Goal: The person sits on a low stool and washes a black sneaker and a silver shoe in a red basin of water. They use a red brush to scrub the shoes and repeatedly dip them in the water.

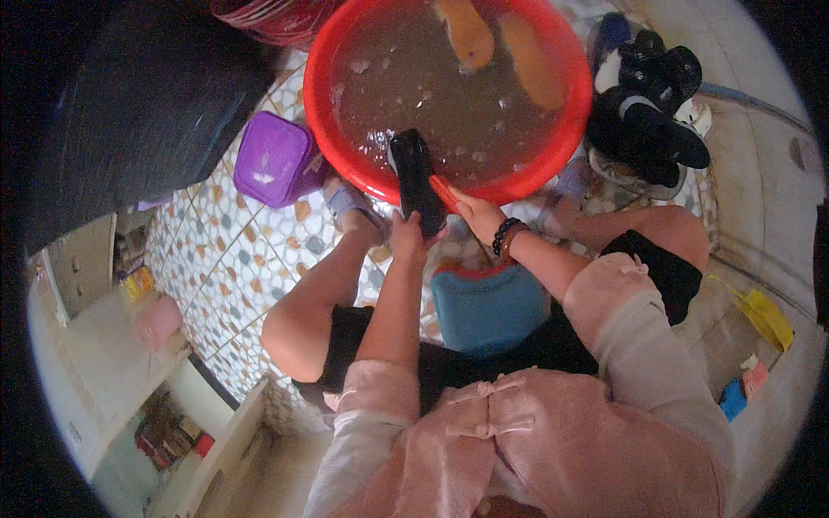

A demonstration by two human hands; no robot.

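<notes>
My left hand (412,238) grips one end of a black shoe (414,175), which tilts over the near rim of a red plastic basin (576,123). In my right hand (480,217) is a red-handled tool (444,193), its working end hidden against the shoe's side; it looks like a brush. Murky brown water with patches of suds (414,103) fills much of the basin. Toward the far right of the water lie two tan insole-shaped pieces, one insole (471,39) nearer the surface and the other insole (532,65) partly under.
Several dark shoes (660,129) are piled right of the basin. A purple lidded tub (272,158) stands left of it on pebble-patterned tiles (239,259). Between my knees is a blue-grey plastic object (489,304) with a red edge. A dark panel (162,116) rises at the left.
</notes>
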